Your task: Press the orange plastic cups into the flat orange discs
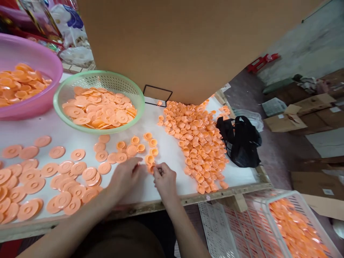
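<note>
Over the white tabletop, my left hand is palm down, its index finger stretched toward a few small orange cups and its thumb apart. No object shows in it. My right hand has its fingers curled together beside the nearest cup; whatever they pinch is hidden. Just beyond both hands, several such cups stand in a loose group. Flat round orange discs with a ring in the middle lie spread to the left. A large heap of small orange cups covers the table on the right.
A green sieve basket of discs and a pink basin of orange pieces stand at the back left. A big cardboard box rises behind. A black bag lies at the right edge; a white crate of orange pieces is below.
</note>
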`<state>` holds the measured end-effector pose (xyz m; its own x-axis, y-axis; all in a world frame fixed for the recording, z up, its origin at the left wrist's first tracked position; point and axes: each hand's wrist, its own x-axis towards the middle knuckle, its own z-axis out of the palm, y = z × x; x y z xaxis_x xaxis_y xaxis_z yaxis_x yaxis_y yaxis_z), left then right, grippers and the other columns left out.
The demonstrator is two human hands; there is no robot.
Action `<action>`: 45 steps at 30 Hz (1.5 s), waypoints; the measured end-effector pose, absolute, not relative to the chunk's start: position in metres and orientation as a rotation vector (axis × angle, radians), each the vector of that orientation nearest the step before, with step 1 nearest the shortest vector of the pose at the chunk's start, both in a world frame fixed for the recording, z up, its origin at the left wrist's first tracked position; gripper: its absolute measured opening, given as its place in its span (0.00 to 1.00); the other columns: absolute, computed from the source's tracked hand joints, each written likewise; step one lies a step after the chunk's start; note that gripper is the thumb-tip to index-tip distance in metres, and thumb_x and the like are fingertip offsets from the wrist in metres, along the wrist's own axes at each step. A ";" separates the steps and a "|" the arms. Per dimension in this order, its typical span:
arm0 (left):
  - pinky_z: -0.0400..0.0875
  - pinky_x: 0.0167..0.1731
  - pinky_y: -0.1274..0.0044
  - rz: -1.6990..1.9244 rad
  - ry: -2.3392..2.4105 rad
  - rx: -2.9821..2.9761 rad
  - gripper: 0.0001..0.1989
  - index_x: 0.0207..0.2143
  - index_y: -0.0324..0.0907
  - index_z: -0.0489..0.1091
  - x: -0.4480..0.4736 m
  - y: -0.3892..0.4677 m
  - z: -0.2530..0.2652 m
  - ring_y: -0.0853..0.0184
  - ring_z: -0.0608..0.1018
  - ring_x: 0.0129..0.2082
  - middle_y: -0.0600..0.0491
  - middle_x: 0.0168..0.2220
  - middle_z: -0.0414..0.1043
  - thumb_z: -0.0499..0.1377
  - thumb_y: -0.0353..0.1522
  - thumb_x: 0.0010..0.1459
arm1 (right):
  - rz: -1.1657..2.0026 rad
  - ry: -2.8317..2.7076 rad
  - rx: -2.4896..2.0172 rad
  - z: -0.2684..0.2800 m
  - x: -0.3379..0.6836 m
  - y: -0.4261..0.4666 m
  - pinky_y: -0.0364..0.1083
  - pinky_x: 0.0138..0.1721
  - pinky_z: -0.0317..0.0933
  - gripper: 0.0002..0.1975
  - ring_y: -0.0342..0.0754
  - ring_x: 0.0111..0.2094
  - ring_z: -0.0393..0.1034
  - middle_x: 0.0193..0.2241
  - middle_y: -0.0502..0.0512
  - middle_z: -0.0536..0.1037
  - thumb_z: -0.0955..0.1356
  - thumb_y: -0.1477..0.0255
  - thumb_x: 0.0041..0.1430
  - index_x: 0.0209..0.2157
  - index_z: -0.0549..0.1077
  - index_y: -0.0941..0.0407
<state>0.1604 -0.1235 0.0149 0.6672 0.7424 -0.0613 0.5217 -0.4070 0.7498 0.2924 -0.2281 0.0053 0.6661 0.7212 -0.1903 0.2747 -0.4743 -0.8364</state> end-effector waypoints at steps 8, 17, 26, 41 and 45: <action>0.66 0.37 0.69 0.516 1.189 2.517 0.06 0.35 0.42 0.74 0.140 -0.063 0.013 0.56 0.72 0.42 0.47 0.40 0.72 0.59 0.34 0.55 | 0.365 -0.707 -2.185 0.020 0.353 -0.252 0.44 0.26 0.65 0.16 0.46 0.22 0.71 0.29 0.56 0.80 0.66 0.61 0.55 0.39 0.78 0.57; 0.59 0.43 0.66 0.555 0.397 2.613 0.05 0.37 0.43 0.72 0.127 -0.136 0.017 0.58 0.71 0.46 0.49 0.41 0.75 0.57 0.31 0.61 | -0.163 -0.708 -2.425 0.016 0.394 -0.316 0.50 0.37 0.66 0.17 0.49 0.28 0.70 0.33 0.62 0.77 0.64 0.63 0.55 0.37 0.78 0.59; 0.61 0.41 0.69 0.501 0.437 2.592 0.09 0.43 0.43 0.72 0.127 -0.141 0.012 0.62 0.71 0.43 0.49 0.41 0.75 0.54 0.28 0.63 | -0.403 -0.706 -2.485 0.013 0.399 -0.323 0.56 0.44 0.62 0.20 0.58 0.42 0.67 0.38 0.67 0.73 0.64 0.62 0.58 0.43 0.76 0.62; 0.57 0.46 0.64 0.354 0.314 2.581 0.10 0.44 0.44 0.71 0.163 -0.161 0.016 0.57 0.69 0.47 0.49 0.46 0.73 0.59 0.29 0.59 | 0.234 -0.895 -2.224 0.036 0.351 -0.300 0.44 0.32 0.64 0.09 0.46 0.30 0.70 0.30 0.54 0.76 0.65 0.68 0.61 0.32 0.77 0.55; 0.56 0.43 0.66 0.362 0.300 2.459 0.06 0.34 0.42 0.70 0.176 -0.171 0.017 0.64 0.70 0.39 0.53 0.36 0.74 0.55 0.26 0.62 | 0.246 -0.852 -2.242 0.034 0.348 -0.307 0.45 0.33 0.65 0.08 0.46 0.30 0.70 0.31 0.54 0.76 0.66 0.70 0.60 0.34 0.77 0.55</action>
